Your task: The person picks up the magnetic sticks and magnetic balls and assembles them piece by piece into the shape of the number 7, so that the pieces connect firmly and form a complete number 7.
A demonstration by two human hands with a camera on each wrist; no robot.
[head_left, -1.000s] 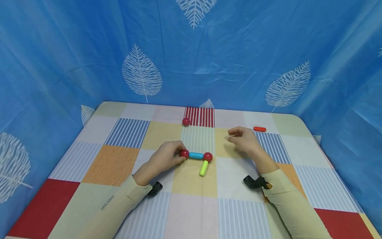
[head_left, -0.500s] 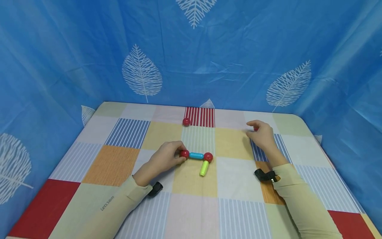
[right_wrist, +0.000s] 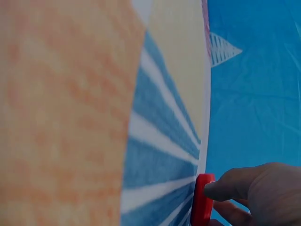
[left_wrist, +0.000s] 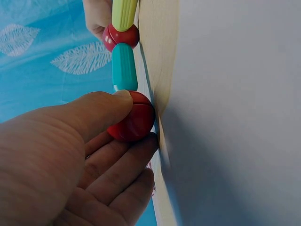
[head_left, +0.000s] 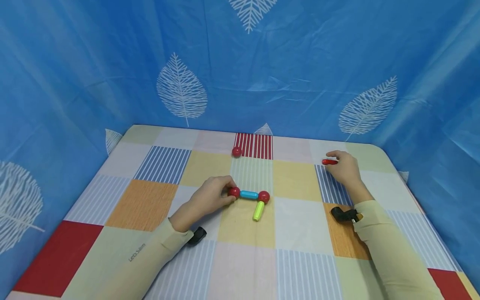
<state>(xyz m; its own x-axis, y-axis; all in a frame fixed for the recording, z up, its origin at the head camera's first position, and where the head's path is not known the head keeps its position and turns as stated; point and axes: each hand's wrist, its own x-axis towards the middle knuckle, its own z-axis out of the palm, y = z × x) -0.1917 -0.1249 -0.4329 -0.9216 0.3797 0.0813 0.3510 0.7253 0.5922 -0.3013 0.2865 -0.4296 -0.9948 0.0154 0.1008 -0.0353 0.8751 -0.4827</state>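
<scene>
On the patchwork cloth, my left hand (head_left: 211, 199) pinches a red ball (head_left: 234, 192) between thumb and fingers. A light-blue rod (head_left: 249, 195) joins that ball to a second red ball (head_left: 264, 196). From the second ball a yellow-green rod (head_left: 258, 211) extends toward me. In the left wrist view my thumb presses on the held ball (left_wrist: 134, 120), with fingers beneath it. Over at the far right, my right hand (head_left: 346, 168) pinches a short red rod (head_left: 328, 162). The right wrist view shows the thumb against this rod (right_wrist: 202, 200); its far end is cut off.
Another red ball (head_left: 236, 151) lies by itself near the far edge, by the red-striped patch. Blue curtains (head_left: 285, 71) with white leaf prints rise behind the table (head_left: 247, 266) and along both sides. A black wrist device (head_left: 343, 214) sits under the right sleeve.
My right hand has moved right and away from me to the red rod and now pinches it. The left hand keeps its grip on the ball. The head view has shifted slightly.
</scene>
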